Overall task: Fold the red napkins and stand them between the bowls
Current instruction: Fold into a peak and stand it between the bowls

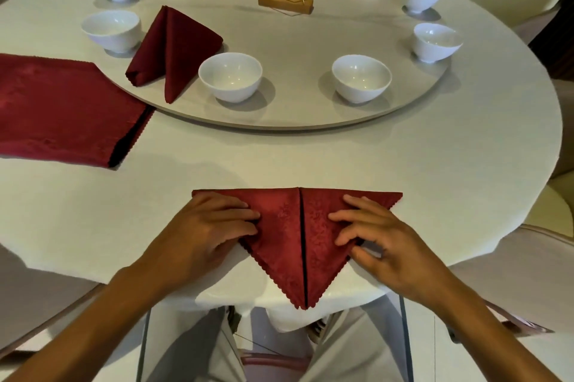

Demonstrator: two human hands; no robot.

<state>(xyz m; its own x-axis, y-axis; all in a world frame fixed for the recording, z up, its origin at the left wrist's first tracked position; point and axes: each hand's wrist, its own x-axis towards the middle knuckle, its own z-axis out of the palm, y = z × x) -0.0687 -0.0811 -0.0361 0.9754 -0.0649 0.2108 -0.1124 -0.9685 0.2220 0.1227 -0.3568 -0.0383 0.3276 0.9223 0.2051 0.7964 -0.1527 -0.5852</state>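
Red napkin [289, 235] folded into a downward triangle at the table's [435, 170] near edge, left hand [211, 226] and right hand [375, 235] pressing it with relaxed fingers, folded napkin [169, 46] standing between two white bowls [230, 75] on the turntable [295, 40]

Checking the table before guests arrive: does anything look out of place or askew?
The finished napkin leans tilted between two bowls rather than upright. The flat napkin stack has one corner tucked under the turntable edge.

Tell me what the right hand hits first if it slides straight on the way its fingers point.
The right hand points left across the triangular napkin. It would likely cross the centre seam and meet the left hand's fingertips first.
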